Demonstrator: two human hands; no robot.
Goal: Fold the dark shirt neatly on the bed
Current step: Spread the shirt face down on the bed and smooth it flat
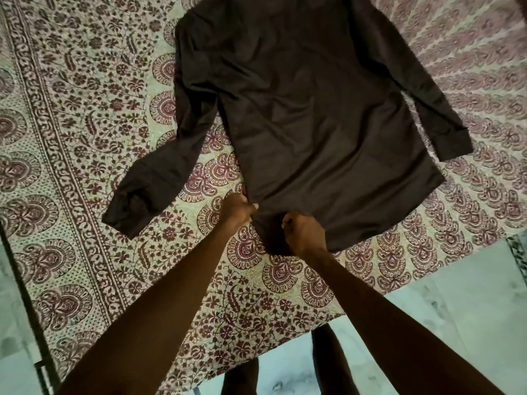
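Note:
The dark shirt (313,109) lies spread flat on the bed (85,109), back side up, hem toward me. Its long sleeves splay out, one sleeve (159,172) to the left and the other sleeve (422,89) to the right. My left hand (236,209) pinches the hem's near left corner. My right hand (303,232) grips the hem just right of it, fingers curled into the cloth. The collar end runs out of the top of the frame.
The bed carries a patterned sheet with dark red paisley and floral print. Its near edge (285,332) runs diagonally in front of me. Pale marble floor (456,309) shows at the lower right, with my legs (328,366) standing there.

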